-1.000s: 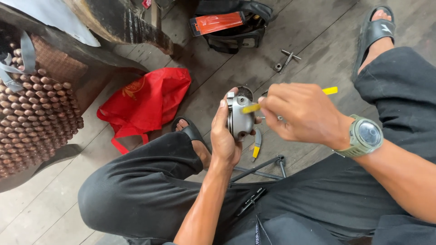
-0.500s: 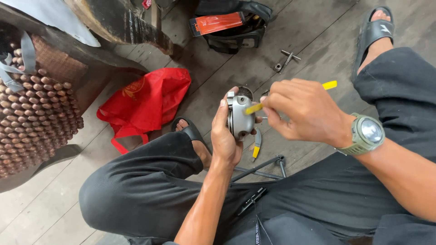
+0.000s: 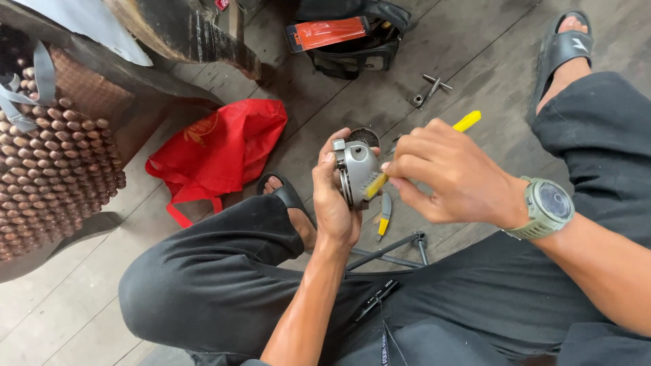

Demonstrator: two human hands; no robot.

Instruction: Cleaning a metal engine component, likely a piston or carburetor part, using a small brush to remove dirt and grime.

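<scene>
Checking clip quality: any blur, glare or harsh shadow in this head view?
Head view: soft, even daylight, no hard shadows; the metal part in the left hand is sharp, with only a mild sheen; the right hand and yellow brush look slightly motion-softened; edges bend a little from the wide lens.

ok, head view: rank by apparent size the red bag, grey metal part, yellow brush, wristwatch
1. red bag, by far the largest.
2. grey metal part in the left hand.
3. wristwatch.
Yellow brush unranked: the right hand hides most of it. The bag lies farther from the camera, so its real lead is bigger.
</scene>
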